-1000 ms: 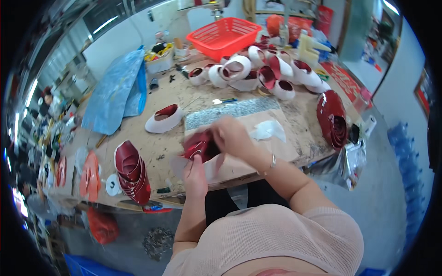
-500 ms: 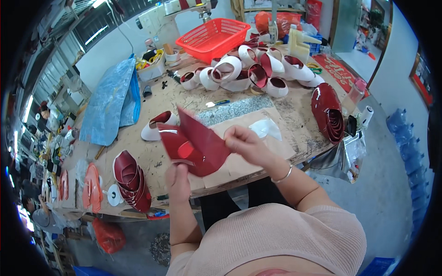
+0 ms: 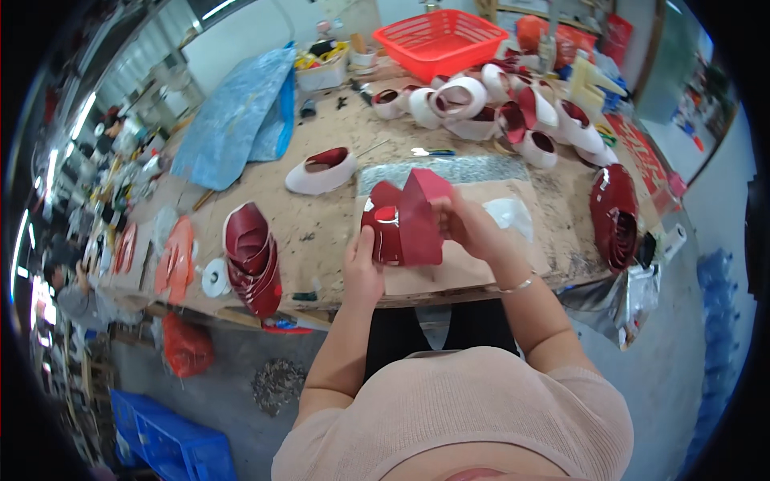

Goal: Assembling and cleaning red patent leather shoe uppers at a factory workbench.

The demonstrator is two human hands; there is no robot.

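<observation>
Red patent shoe upper (image 3: pixel 387 242), gripped by left hand (image 3: pixel 363 271), right hand (image 3: pixel 468 224), seemed unfinished; looped uppers (image 3: pixel 475 129) looked done, nested stacks (image 3: pixel 252 268) left.

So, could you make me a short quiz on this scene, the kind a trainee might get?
1. Which item do the left hand and right hand both touch?
a) a cream bottle
b) a dark red piece
c) a red basket

2. True or false: the bracelet is on the left wrist.

3. Fill in: the large sheet to the left of the lone white piece is coloured ____.

Key:
1. b
2. False; the bracelet is on the right wrist.
3. Blue
</observation>
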